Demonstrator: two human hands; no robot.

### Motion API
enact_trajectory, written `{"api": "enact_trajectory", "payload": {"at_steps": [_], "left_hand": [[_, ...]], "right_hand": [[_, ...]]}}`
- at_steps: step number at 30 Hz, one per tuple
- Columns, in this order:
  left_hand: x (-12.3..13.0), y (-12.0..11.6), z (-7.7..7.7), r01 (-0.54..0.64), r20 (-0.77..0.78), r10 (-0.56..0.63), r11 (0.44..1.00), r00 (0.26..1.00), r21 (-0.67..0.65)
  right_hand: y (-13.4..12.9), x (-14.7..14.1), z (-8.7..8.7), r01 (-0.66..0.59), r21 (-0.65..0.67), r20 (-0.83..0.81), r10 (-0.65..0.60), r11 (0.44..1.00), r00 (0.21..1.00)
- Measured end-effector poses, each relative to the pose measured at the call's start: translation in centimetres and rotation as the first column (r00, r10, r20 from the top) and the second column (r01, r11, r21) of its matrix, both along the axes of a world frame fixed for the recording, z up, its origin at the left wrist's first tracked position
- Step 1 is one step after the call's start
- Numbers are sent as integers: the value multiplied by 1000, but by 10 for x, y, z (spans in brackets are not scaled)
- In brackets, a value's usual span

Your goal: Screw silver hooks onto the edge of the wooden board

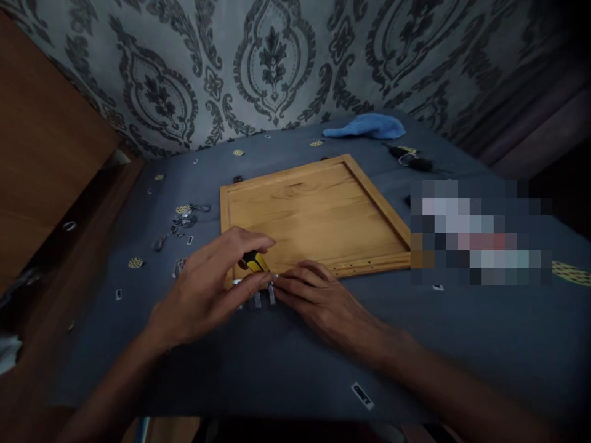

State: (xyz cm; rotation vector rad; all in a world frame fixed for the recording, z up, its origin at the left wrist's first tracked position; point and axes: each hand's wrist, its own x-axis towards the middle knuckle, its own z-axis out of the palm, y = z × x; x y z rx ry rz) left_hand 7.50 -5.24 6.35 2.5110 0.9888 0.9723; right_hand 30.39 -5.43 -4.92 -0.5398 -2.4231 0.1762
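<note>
Workpiece: a framed wooden panel [300,209], lying flat on a dark blue printed cloth [295,381] in front of the operator. A row of small dark marks (apparently screw holes) runs along its near rail, to the right of the hands.

Left hand [203,289]: thumb and fingers curled around the handle of a yellow-and-black tool [255,262], which appears to be a screwdriver. The handle slants down toward the right hand; the tip is too small and too closely crowded by the fingers to be made out.

Right hand [323,298]: fingers bent and held close together at the panel's near edge, beside a metal fitting [271,295]. Whether they pinch the fitting or only brace it cannot be told. A second metal fitting [257,300] projects from the same edge, just to the left.

Step in hand, as judged: working a fastener at the fitting, with the left hand driving and the right hand steadying. The next move would call for the tip to be seated squarely, the fitting to be held against the rail, and pressure to be applied along the tool's axis; a slanted tip could slip.

Loose metal hardware [187,218] lies on the cloth to the left of the panel.
</note>
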Motion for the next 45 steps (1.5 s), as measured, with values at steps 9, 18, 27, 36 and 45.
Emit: {"api": "enact_trajectory", "payload": {"at_steps": [9,18,27,36,45], "left_hand": [[-7,-1,-15,-93,145,91,996,985,5],[-11,2,-20,-98,198,110,993,974,-72],[-7,2,-23,-113,276,145,985,950,-127],[2,-5,-4,-215,388,223,974,894,-65],[0,-8,-18,-220,273,234,972,933,-80]], "right_hand": [[-1,2,3,-5,-28,46,6,1000,999],[-1,0,3,6,-9,12,-5,1000,1000],[-1,1,-1,9,-27,11,-8,1000,1000],[-1,1,3,12,-9,24,-11,1000,1000],[0,0,3,5,-15,3,-5,1000,1000]]}}
